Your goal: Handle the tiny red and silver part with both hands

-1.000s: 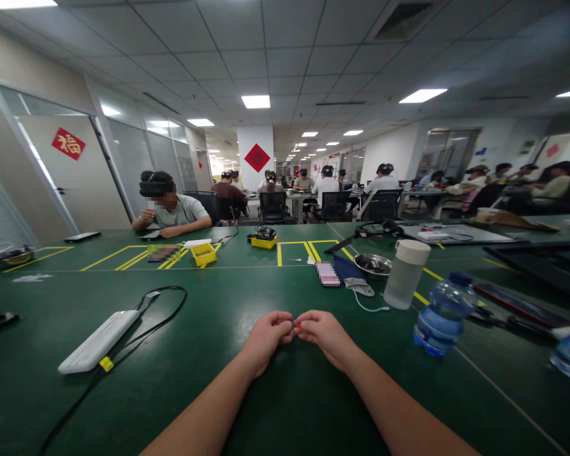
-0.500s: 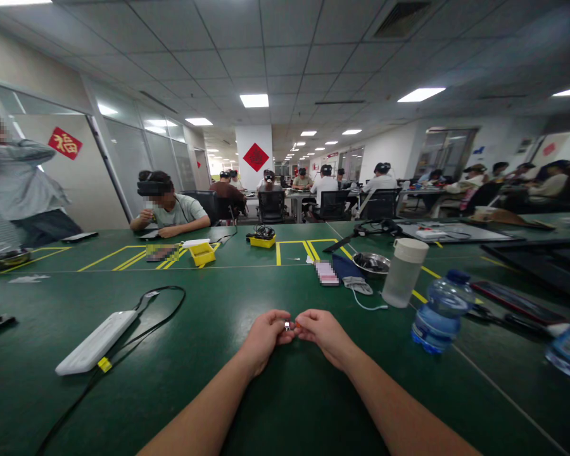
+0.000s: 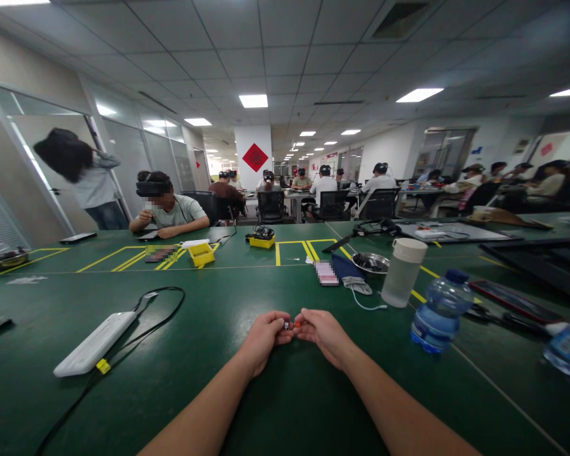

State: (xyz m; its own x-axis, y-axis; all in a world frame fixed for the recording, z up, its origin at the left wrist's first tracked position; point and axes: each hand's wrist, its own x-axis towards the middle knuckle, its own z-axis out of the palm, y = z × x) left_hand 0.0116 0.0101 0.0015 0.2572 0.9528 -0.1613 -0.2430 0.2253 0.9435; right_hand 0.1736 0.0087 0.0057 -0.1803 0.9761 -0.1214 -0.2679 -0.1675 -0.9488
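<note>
Your left hand and right hand are almost meeting at the fingertips; whether they are actually touching, you cannot tell from here. Your left fingers are pinching a small whitish piece, and your right fingers are gripping a small orange-red piece just beside it. Both pieces are showing just above the smooth green table, too tiny for their shape to be read.

At one o'clock a pink, pixelated phone is lying against a dark-blue fabric pouch with a grey end. Beyond it a shiny round metal bowl is holding dark items you cannot make out. At two o'clock a frosted, cylindrical bottle is standing under its cream lid; nearer three, a clear plastic water bottle is wearing a blue cap and a blue label whose print is staying illegible.

At nine o'clock a white, rounded power bank is trailing a black cable with a yellow tag. Toward eleven a yellow bin is sitting near yellow tape lines; toward twelve, another yellow tray is carrying tangled black cables. Farther out at twelve, a red diamond sign is hanging on a white pillar, its character too dark to read.
</note>
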